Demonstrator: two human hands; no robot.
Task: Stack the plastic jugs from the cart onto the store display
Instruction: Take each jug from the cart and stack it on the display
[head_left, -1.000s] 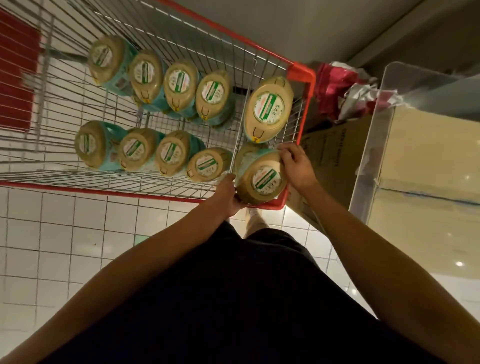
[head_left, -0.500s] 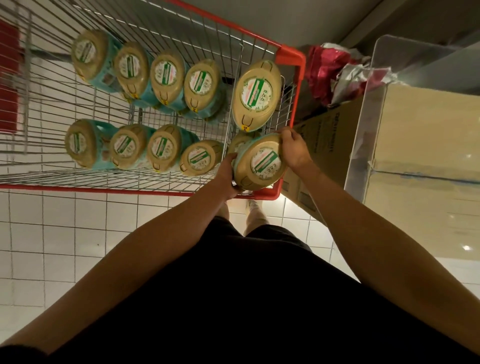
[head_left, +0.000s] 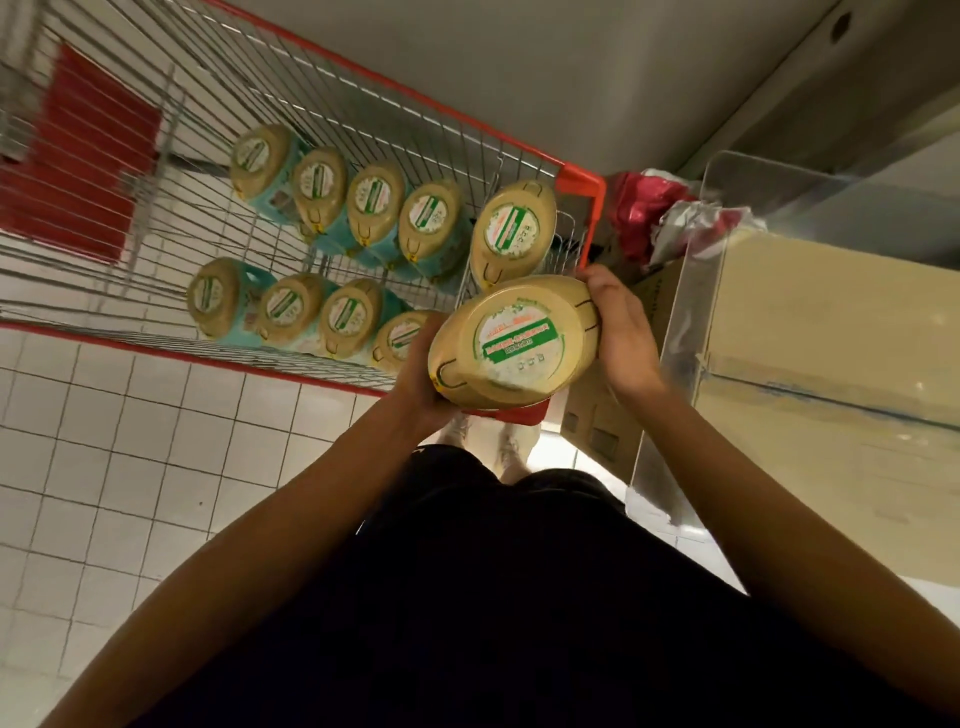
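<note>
A wire cart (head_left: 581, 183) with red trim stands on a white tiled floor (head_left: 130, 441); its near red rim lies just below the raised jug. Inside, a far row of four jugs (head_left: 371, 202) and a near row of four jugs (head_left: 291, 312) stand upright, and a single jug (head_left: 514, 234) stands taller in the end section beyond a wire divider. A red flap (head_left: 83, 156) hangs at the cart's far left end. To the right is the clear-walled display (head_left: 675, 312), with a cardboard box (head_left: 597, 415) and crumpled red-and-white wrapping (head_left: 660, 213) wedged between it and the cart. The person's pale shoes (head_left: 511, 447) show under the jug.

The held jug (head_left: 514, 343) is up above the cart's near corner, between both hands and close to the camera. It shows an oval tan top with a round white label crossed by a green band (the print is too blurred to read) and a black-outlined tab at each end; its body is hidden, while those in the cart are teal.

The left hand (head_left: 421, 379) curls its grip round the jug's left end. The right hand (head_left: 618, 332) clasps the right end, fingers hooked over the far edge.
</note>
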